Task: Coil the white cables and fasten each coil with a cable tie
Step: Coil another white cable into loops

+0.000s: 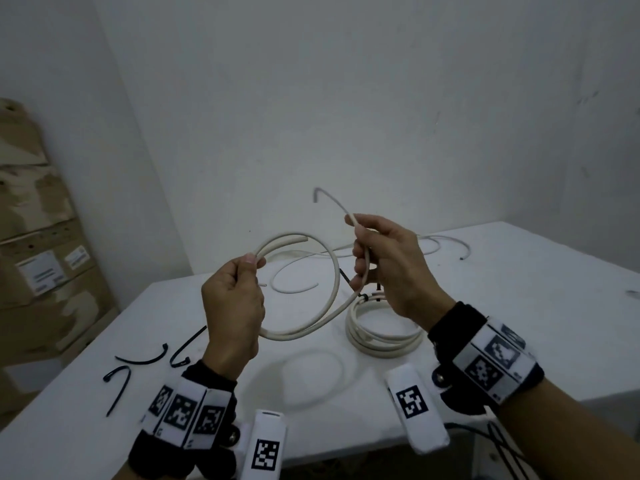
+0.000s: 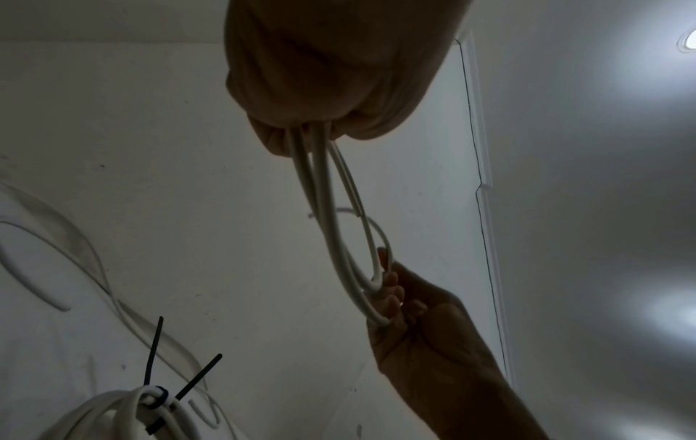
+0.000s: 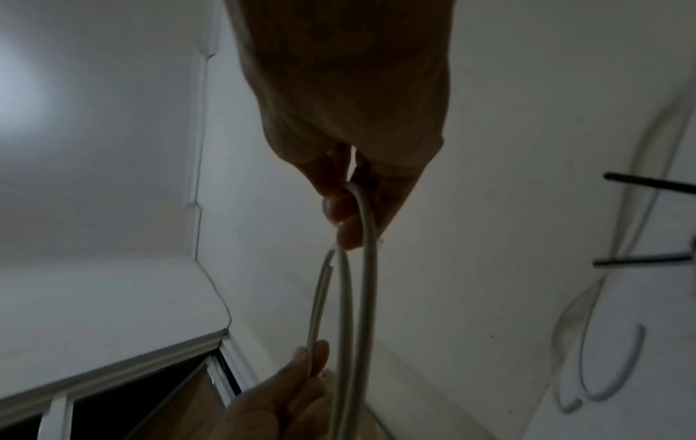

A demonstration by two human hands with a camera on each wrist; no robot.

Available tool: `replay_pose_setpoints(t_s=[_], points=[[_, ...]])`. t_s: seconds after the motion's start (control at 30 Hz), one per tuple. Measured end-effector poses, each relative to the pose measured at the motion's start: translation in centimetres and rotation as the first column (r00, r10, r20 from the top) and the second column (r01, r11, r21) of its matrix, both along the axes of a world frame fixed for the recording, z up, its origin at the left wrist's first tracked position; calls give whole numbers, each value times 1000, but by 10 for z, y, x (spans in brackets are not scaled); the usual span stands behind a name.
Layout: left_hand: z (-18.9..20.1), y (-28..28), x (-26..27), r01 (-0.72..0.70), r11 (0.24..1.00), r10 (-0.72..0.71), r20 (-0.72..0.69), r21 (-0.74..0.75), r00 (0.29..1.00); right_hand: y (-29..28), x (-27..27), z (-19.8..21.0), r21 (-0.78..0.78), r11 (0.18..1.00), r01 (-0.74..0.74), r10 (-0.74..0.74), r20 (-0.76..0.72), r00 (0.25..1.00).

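I hold a white cable (image 1: 334,282) in the air above the white table (image 1: 519,306), bent into one loop. My left hand (image 1: 239,292) pinches the loop near its cut end, thumb on top. My right hand (image 1: 384,261) grips the other run of the same cable, whose free end sticks up behind it. The left wrist view shows the cable strands (image 2: 331,208) running from my left hand to my right hand (image 2: 395,294). A finished coil (image 1: 381,327) with a black tie lies on the table under my right hand. Loose white cables (image 1: 294,289) lie further back.
Three loose black cable ties (image 1: 145,358) lie on the table's left front part. Stacked cardboard boxes (image 1: 41,237) stand to the left of the table. Walls close the table in at the back and right. The tied coil (image 2: 124,416) also shows in the left wrist view.
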State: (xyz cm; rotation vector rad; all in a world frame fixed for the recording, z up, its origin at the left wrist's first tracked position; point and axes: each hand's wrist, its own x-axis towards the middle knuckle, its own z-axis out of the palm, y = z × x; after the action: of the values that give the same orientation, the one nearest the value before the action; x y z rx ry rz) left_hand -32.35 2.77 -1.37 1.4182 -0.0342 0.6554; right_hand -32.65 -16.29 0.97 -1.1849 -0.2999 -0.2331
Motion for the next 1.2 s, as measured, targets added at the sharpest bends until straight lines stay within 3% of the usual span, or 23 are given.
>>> replay_pose_setpoints(t_s=[0.27,0.33,0.43,0.5,0.6,0.67,0.97,1.07,1.2], points=[[-4,-19,0,-3,978,-17,93,210,996,-2,0,-1,-329,943,53,-36,57,998],[-5,-22,0,16,971,-43,107,240,993,-3,3,-4,-415,897,155,-110,130,985],[-4,-27,0,40,964,-72,111,263,991,-4,8,-9,-521,741,424,-247,375,893],[-3,-29,1,48,962,-81,115,268,990,-4,10,-12,-538,688,487,-259,445,857],[-4,-31,4,34,964,-68,120,262,990,-3,10,-14,-477,846,241,-137,243,960],[-5,-31,6,30,968,-59,111,250,992,-3,7,-15,-391,916,86,-29,151,988],[-9,-36,4,-34,964,-20,200,264,980,-5,5,-21,-265,964,-31,56,89,994],[-7,-34,4,-90,921,5,221,378,975,-5,6,-22,-275,961,-33,54,71,996],[-8,-35,6,-120,901,27,221,416,975,-1,6,-26,-362,931,52,-10,118,993]])
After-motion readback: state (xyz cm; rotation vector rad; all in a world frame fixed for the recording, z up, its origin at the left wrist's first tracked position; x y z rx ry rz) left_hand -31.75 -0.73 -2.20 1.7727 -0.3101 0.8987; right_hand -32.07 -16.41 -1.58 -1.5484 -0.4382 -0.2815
